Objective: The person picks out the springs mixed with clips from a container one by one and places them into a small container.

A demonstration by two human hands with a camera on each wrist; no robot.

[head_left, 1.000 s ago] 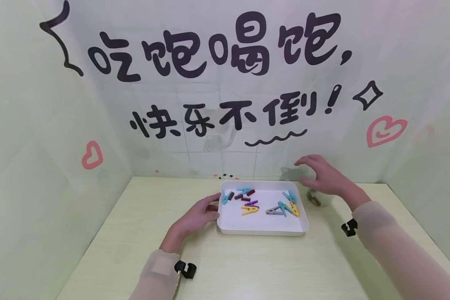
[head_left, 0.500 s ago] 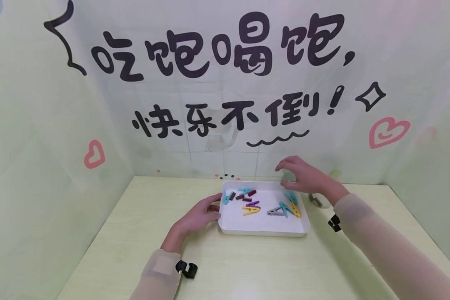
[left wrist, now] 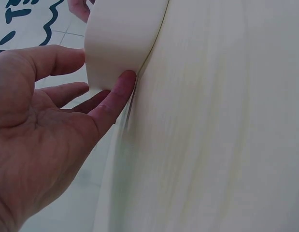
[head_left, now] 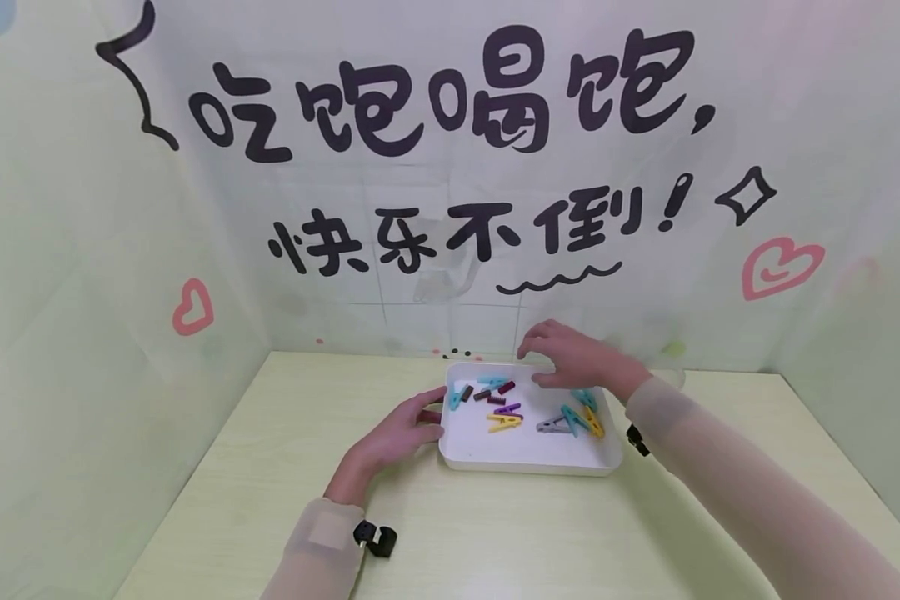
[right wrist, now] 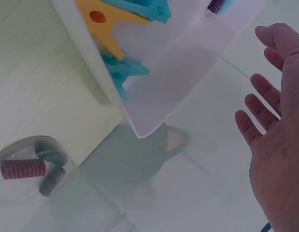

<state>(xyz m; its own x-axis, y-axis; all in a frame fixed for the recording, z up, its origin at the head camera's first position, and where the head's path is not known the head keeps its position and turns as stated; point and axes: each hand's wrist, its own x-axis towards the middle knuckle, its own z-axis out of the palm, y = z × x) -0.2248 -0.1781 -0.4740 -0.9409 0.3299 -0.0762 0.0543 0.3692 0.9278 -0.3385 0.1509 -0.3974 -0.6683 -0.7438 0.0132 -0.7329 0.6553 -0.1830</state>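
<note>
Touching white tray [head_left: 525,451]: left hand [head_left: 397,432]

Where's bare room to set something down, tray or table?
Bare: front strip of the tray, between its front wall and the clips; table in front of the tray and left of the left hand. Crowded: tray's back-left, springs and clips; right side, more clips.

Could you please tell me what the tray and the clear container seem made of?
Tray: probably smooth white plastic, given its thin rim and rounded corners. Clear container: glossy-looking and see-through, with springs visible inside; plastic or glass, I cannot tell.
</note>
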